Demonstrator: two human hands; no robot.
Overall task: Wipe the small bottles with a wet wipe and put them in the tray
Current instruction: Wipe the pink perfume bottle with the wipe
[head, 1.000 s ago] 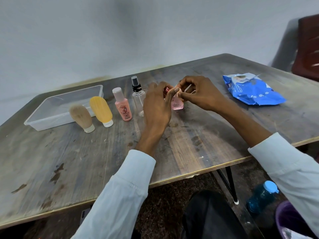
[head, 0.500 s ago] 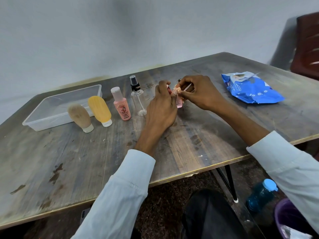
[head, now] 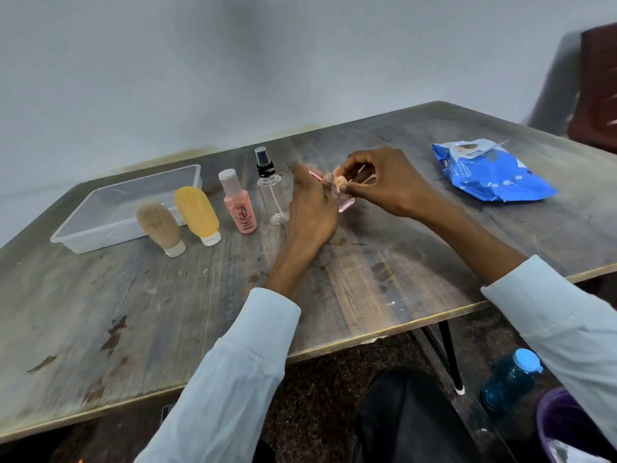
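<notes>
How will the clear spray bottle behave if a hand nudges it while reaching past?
The clear spray bottle looks empty, so it is probably light and slides or tips easily. It stands tall on a narrow base with a black pump on top, so likely top-heavy. Its round body would probably roll if it falls, perhaps toward the pink bottle beside it.

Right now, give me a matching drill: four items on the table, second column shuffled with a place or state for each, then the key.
Items
1. tray
2. clear spray bottle
3. wipes pack
4. small pink bottle

Places or states
A. held between both hands
B. far right of the table, lying flat
C. far left, nothing in it yet
D. upright, just left of the left hand

Pairs: 1-C, 2-D, 3-B, 4-A
</notes>
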